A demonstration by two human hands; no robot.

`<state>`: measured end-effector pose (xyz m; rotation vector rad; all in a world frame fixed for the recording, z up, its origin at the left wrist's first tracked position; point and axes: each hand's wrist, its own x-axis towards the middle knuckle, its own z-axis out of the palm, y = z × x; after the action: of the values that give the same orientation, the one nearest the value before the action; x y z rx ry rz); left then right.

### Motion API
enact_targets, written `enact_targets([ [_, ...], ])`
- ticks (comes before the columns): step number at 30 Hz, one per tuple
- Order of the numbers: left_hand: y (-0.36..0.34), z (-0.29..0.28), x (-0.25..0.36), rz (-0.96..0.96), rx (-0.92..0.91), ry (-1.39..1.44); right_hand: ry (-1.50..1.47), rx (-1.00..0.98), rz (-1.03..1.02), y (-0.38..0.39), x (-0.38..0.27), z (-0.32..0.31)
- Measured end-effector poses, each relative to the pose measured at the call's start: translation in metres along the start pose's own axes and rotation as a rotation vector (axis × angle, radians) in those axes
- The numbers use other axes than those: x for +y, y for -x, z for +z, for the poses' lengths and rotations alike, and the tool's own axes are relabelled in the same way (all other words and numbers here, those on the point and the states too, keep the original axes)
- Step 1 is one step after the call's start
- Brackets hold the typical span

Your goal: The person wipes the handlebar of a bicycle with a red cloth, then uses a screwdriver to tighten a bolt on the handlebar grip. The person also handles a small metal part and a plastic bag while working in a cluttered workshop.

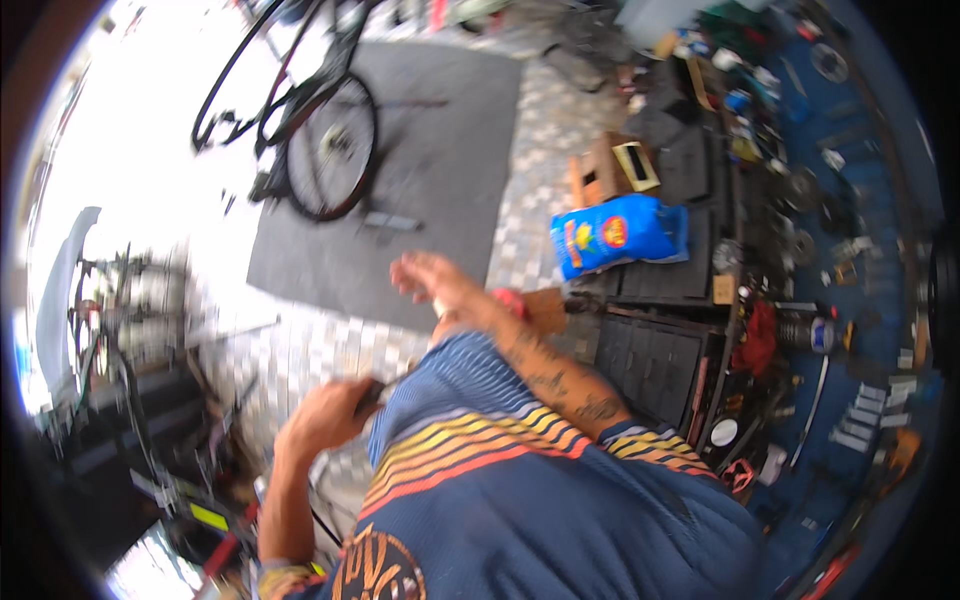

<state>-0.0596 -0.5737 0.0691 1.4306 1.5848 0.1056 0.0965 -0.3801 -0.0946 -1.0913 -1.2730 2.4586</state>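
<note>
My left hand (328, 412) is on the left in front of my body, its fingers curled around a small dark object (370, 398). Blur and the fingers hide what kind of thing it is. My right hand (437, 279) reaches forward over the tiled floor and the grey mat (440, 150), fingers stretched out, with nothing visible in it. Beyond both hands, a dark bicycle (300, 125) stands on the mat. Near its wheel lies a slim grey object (392, 221), too blurred to name.
At the right, a blue plastic bag (610, 238) and a cardboard box (603, 168) rest on a dark cabinet (650, 360). Tools and parts crowd the blue board (800, 415) behind. More bicycles (115, 320) stand at the left. An orange-brown block (545, 310) is beside my right forearm.
</note>
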Motion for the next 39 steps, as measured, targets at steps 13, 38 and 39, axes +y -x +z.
enact_targets([
  [13, -0.098, -0.108, 0.108, 0.478, 0.546, 0.145, -0.722, 0.122, -0.529, 0.104, -0.066, -0.057],
  [38, -0.389, -0.17, 0.279, 0.176, 0.141, 0.132, 0.838, 1.886, 0.873, 0.325, -0.029, -0.726],
  [39, -0.396, -0.173, 0.283, 0.131, 0.151, 0.12, 0.825, 1.962, 0.916, 0.334, -0.024, -0.723],
])
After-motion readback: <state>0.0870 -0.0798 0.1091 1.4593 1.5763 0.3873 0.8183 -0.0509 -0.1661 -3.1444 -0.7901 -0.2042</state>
